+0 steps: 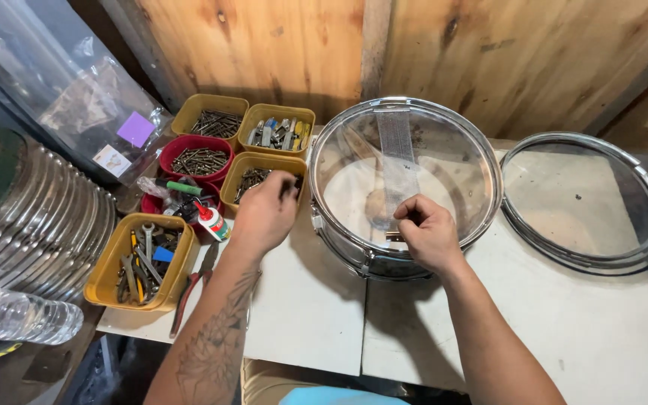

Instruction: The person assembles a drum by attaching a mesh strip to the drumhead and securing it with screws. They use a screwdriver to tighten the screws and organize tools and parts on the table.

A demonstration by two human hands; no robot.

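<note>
The left hand (265,214) reaches into a yellow tub (262,180) of screws, fingers curled narrow; whether it holds one I cannot tell. The right hand (427,232) pinches the snare wire strip (397,161) at the near rim of the drum (405,187), on the desk (564,315).

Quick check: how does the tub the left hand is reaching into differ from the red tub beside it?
The yellow tub under the left hand is rectangular; the red tub is rounded. The hand covers part of the yellow tub's contents; the red tub lies fully open to view. The yellow tub sits nearer the drum. Both hold small dark metal screws.
</note>
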